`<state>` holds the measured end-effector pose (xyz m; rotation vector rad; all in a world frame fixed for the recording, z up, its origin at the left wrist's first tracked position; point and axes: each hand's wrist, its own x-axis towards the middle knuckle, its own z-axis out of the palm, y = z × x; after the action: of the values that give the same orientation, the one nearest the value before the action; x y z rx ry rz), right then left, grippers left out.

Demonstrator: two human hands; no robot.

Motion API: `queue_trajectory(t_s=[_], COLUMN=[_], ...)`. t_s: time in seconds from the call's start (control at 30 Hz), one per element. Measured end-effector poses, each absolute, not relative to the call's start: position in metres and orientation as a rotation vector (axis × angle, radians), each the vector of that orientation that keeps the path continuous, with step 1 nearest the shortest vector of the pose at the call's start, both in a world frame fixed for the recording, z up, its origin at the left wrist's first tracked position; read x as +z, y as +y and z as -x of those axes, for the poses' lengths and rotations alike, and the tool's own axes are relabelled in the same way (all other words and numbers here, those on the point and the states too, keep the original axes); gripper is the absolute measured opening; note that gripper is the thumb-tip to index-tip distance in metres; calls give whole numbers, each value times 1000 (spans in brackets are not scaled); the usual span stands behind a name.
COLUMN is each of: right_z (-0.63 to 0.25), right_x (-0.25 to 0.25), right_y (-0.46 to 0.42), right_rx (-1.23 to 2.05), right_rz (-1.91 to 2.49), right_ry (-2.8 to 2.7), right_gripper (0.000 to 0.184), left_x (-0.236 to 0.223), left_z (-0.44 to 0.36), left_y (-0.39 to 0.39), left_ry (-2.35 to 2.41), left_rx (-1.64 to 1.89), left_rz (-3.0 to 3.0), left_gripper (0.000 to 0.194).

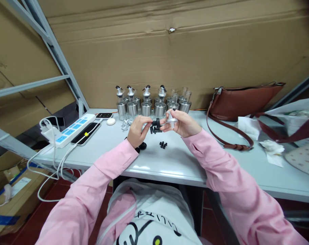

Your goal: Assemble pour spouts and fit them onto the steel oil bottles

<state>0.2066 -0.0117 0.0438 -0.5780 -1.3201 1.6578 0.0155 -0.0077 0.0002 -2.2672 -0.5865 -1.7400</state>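
Both of my hands are raised over the pale table, meeting in front of a row of bottles. My left hand pinches a small black plastic piece between fingers and thumb. My right hand is closed around a clear and silver pourer top, held against the black piece. Several small black parts lie on the table just below my hands. A black round cap lies by my left wrist.
Several steel-and-glass dispenser bottles stand in rows at the back. A white power strip, two phones and cables lie at the left. A brown leather bag and crumpled tissue are at the right. Cardboard lines the wall.
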Motion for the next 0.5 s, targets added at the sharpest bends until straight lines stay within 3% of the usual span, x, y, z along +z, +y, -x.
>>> queue_trajectory(t_s=[0.5], right_z=[-197], right_x=[39], right_y=[-11], right_rx=[1365], right_rz=[578], right_ry=[-1340], right_gripper=[40], left_x=[-2], left_z=[-16], left_y=[-10], left_ry=[-474], left_rx=[-1689], left_rz=[2315], left_gripper=[13])
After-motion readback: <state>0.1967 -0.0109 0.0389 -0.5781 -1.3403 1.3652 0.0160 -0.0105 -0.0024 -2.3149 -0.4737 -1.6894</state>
